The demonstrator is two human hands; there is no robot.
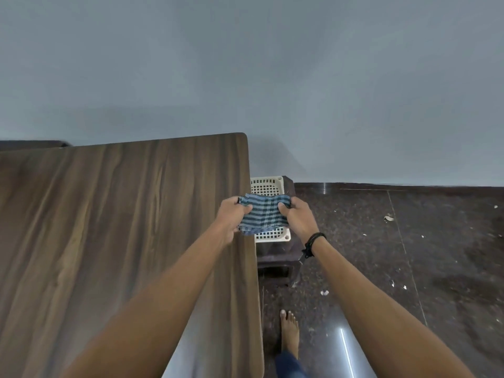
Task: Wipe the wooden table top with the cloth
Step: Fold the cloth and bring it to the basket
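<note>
While both arms are reaching past the table [114,227] edge, the left hand [231,216] and right hand [298,218] are pinching the cloth [263,214] stretched between them.

Arms outstretched, left hand [231,215] and right hand [299,217] grip the cloth [262,214].

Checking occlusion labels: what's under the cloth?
A white lattice tray on a dark stand; the cloth, gripped by left hand and right hand, hides its middle.
</note>
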